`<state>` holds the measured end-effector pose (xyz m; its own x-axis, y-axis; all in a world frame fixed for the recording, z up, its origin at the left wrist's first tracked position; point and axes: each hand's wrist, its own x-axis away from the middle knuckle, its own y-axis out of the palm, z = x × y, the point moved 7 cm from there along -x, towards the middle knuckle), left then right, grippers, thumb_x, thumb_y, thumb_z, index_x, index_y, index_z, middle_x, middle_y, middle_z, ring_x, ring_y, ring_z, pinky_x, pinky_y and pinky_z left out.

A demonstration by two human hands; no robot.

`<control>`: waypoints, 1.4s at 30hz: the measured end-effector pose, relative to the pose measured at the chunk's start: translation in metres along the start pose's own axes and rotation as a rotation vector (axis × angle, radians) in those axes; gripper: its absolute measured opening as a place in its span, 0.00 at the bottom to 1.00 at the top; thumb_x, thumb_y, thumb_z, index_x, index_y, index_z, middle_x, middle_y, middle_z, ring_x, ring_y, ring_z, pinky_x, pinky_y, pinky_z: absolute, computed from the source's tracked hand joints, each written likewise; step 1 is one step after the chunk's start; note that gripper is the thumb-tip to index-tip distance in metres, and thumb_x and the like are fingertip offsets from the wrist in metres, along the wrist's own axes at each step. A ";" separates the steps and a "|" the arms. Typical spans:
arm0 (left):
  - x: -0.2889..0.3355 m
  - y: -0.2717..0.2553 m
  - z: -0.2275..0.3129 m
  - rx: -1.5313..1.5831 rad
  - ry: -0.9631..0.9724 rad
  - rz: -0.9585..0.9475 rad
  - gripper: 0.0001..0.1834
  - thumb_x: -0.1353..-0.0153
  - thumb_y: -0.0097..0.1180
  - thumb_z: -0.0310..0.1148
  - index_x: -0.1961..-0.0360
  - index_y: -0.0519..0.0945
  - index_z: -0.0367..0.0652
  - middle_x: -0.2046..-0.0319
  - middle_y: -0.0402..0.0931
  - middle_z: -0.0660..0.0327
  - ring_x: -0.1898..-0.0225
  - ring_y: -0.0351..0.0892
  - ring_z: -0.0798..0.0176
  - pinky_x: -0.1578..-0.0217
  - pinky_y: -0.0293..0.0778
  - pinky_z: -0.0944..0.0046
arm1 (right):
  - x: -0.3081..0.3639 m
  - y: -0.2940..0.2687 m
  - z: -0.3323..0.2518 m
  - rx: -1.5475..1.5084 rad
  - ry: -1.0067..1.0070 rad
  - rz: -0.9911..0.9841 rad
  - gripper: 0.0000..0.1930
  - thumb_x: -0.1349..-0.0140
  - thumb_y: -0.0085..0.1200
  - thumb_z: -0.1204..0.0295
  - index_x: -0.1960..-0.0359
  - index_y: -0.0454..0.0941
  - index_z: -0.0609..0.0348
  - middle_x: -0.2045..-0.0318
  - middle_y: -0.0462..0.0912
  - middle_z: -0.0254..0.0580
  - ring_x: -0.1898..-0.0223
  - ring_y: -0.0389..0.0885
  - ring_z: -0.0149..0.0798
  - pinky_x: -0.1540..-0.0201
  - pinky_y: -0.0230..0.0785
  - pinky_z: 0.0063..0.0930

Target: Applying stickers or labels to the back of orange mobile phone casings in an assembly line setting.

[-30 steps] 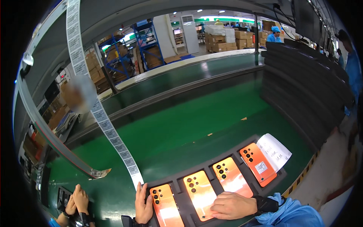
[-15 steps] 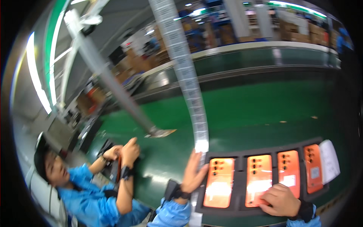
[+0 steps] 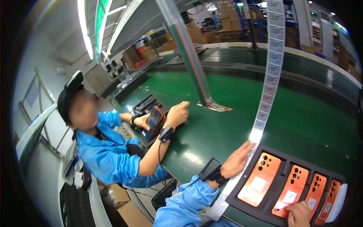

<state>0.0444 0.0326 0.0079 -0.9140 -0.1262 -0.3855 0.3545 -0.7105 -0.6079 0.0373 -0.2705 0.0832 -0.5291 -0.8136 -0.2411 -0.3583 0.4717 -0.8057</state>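
- what's changed at your hands?
- little: my right hand, fingers bent, is still at the second phone's lower end; whether it grips, i can't tell. my left lies open on the label strip. so i judge the work no further on.
- and the phones?
- four, orange, backs up in the dark tray on the green bench. white labels show on the right three; on the first, maybe glare.
- further off?
- my view swung left, bringing in a co-worker holding a dark slab.

Co-worker in blue — black cap, metal post, cardboard box
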 end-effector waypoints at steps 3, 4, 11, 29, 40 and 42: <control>0.004 0.003 -0.002 -0.025 -0.051 -0.063 0.32 0.43 0.47 0.23 0.35 0.58 0.44 0.33 0.47 0.42 0.34 0.52 0.43 0.37 0.56 0.56 | -0.001 0.004 0.002 -0.002 -0.014 -0.010 0.08 0.46 0.48 0.83 0.64 0.75 0.66 0.66 0.78 0.51 0.62 0.75 0.52 0.58 0.66 0.37; 0.004 0.003 -0.002 -0.024 -0.055 -0.053 0.32 0.43 0.47 0.23 0.35 0.58 0.44 0.33 0.47 0.42 0.34 0.52 0.43 0.37 0.56 0.56 | 0.000 0.004 0.001 0.010 -0.011 -0.027 0.08 0.45 0.48 0.82 0.64 0.75 0.66 0.65 0.78 0.51 0.61 0.75 0.52 0.57 0.66 0.38; 0.005 0.007 -0.006 -0.124 0.013 -0.053 0.36 0.47 0.51 0.20 0.35 0.59 0.45 0.35 0.49 0.40 0.35 0.53 0.40 0.38 0.56 0.53 | 0.014 -0.007 -0.012 0.203 -0.012 0.004 0.19 0.41 0.50 0.72 0.47 0.70 0.62 0.45 0.69 0.54 0.43 0.66 0.55 0.40 0.56 0.45; 0.006 0.004 -0.009 -0.079 0.048 0.019 0.30 0.44 0.39 0.14 0.38 0.63 0.41 0.35 0.49 0.38 0.34 0.52 0.39 0.36 0.55 0.55 | 0.028 0.004 0.017 0.355 0.123 -0.083 0.22 0.41 0.52 0.68 0.45 0.69 0.61 0.41 0.66 0.51 0.37 0.58 0.55 0.35 0.46 0.51; 0.000 -0.027 -0.028 0.173 -0.157 0.190 0.29 0.44 0.37 0.12 0.40 0.67 0.42 0.36 0.58 0.49 0.45 0.73 0.56 0.50 0.72 0.65 | 0.026 -0.003 0.018 0.236 0.108 0.028 0.19 0.44 0.55 0.71 0.50 0.72 0.60 0.52 0.71 0.50 0.43 0.64 0.54 0.39 0.53 0.48; 0.001 -0.030 -0.036 0.245 -0.194 0.220 0.29 0.43 0.36 0.12 0.40 0.66 0.41 0.37 0.58 0.53 0.46 0.73 0.57 0.50 0.73 0.64 | 0.026 -0.003 0.019 0.229 0.105 0.035 0.19 0.44 0.56 0.71 0.50 0.72 0.60 0.53 0.71 0.50 0.43 0.64 0.54 0.40 0.54 0.48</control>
<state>0.0402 0.0790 0.0006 -0.8499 -0.4066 -0.3352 0.5105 -0.7931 -0.3322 0.0389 -0.2998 0.0693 -0.6192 -0.7528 -0.2235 -0.1608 0.4002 -0.9022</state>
